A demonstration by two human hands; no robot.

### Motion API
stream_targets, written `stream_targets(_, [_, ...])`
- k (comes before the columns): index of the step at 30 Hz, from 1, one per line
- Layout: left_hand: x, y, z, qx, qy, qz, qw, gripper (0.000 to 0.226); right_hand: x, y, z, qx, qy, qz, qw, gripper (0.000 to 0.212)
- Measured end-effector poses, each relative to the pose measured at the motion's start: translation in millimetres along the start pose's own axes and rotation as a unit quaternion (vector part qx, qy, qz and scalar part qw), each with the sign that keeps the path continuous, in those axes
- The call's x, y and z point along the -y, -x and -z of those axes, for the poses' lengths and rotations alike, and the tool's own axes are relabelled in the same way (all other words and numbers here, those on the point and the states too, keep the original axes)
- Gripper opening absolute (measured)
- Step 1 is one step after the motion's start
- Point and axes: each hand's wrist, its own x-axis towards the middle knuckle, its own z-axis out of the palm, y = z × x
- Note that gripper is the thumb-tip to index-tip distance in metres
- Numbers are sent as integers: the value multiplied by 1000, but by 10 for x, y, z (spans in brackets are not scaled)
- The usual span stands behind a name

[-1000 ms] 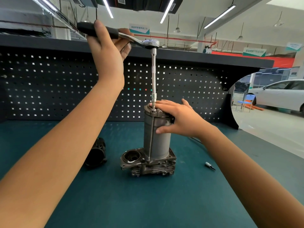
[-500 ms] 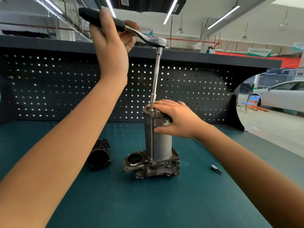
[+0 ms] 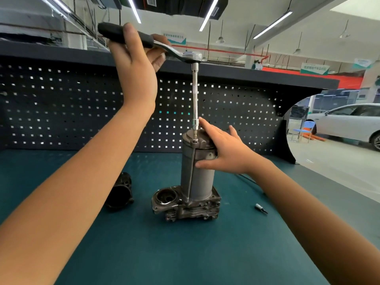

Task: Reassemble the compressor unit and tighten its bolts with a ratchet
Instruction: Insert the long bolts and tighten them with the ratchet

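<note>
The compressor unit, a grey upright cylinder on a finned metal base, stands in the middle of the green bench. My left hand grips the black handle of the ratchet, raised high. Its long extension bar runs straight down to a bolt on the cylinder's top cap. My right hand rests on the top and right side of the cylinder, fingers spread and fairly straight, thumb across the front.
A dark round housing part lies on the green bench left of the unit. A small socket bit lies to the right. A black pegboard wall backs the bench. A white car is parked far right.
The ratchet handle has swung slightly in my left hand, and the extension bar now stands more upright. My right hand's fingers have lifted and spread on the cylinder top.
</note>
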Motion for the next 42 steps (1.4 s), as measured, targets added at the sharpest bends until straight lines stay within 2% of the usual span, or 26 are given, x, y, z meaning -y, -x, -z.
stream_targets(5, [-20, 40, -53, 40, -15, -29, 999, 14, 7, 13, 41, -5, -1, 7, 1000, 114])
stream_targets(9, [-53, 69, -83, 54, -20, -41, 998, 16, 60, 24, 29, -2, 34, 45, 998, 94])
stream_targets(12, [-48, 75, -78, 50, -18, -36, 998, 17, 93, -32, 37, 22, 21, 33, 999, 79])
stream_targets(24, [-12, 41, -141, 78, -46, -55, 994, 15, 112, -128, 64, 49, 34, -2, 998, 76])
stream_targets(27, [-21, 42, -136, 71, -45, -52, 995, 15, 127, -133, 81, 54, 4, -19, 998, 73])
stream_targets(29, [-26, 45, -134, 79, -52, -63, 994, 13, 135, -137, 101, 47, -5, -23, 999, 77])
stream_targets(33, [-42, 67, -150, 106, -61, -81, 989, 10, 132, -127, 137, 19, 14, -12, 1000, 102])
stream_targets(34, [-49, 73, -153, 115, -66, -79, 988, 10, 148, -105, 141, 17, -30, 5, 999, 105])
stream_targets(36, [-66, 74, -152, 133, -81, -77, 985, 14, 227, -51, 133, 8, -218, 48, 975, 108])
stream_targets(38, [-95, 84, -143, 137, -99, -75, 983, 20, 304, -6, 97, -56, -414, 59, 907, 99])
stream_targets(39, [-112, 95, -142, 135, -104, -74, 983, 19, 337, 3, 80, -94, -477, 46, 873, 88])
stream_targets(40, [-125, 104, -139, 133, -109, -73, 983, 17, 369, -4, 76, -121, -506, 33, 853, 71])
stream_targets(42, [-137, 117, -128, 128, -116, -70, 982, 19, 437, -52, 85, -123, -495, 8, 860, 32])
